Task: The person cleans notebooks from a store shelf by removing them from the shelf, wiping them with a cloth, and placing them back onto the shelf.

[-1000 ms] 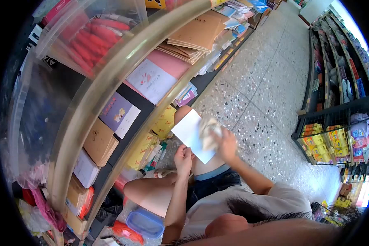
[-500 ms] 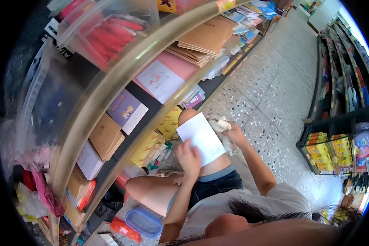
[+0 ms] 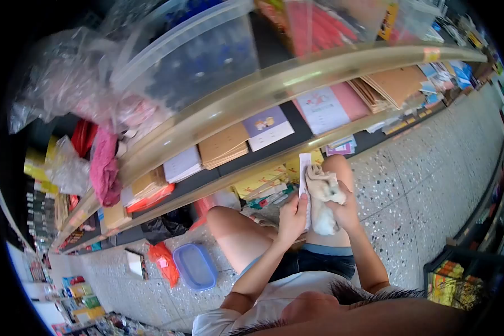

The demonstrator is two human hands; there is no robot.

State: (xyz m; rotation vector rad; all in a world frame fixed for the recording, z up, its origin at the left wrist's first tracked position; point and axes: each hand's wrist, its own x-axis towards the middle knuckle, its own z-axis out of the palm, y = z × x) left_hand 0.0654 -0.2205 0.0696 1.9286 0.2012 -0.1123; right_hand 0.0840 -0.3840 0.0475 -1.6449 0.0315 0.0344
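Note:
My left hand [image 3: 292, 218] is closed around a white notebook [image 3: 304, 182], tilted up so that mostly its narrow edge faces me. Bunched in my right hand [image 3: 344, 208] is an off-white cloth [image 3: 322, 217], pressed close against the notebook's right side. Both hands are above my lap, between my bare knees. The notebook's lower end is partly hidden behind my left fingers.
In front runs a low shelf with brown notebooks [image 3: 223, 147], a purple notebook [image 3: 267, 129] and a pink-and-white one [image 3: 321, 110]. A clear plastic bin [image 3: 201, 61] stands above. On the speckled floor lie a blue plastic tub [image 3: 195, 267] and an orange bag [image 3: 162, 263].
The notebook has gone from lying flat, face up, to standing on edge. My left hand now grips it, and the cloth has come against its side. My view has turned left.

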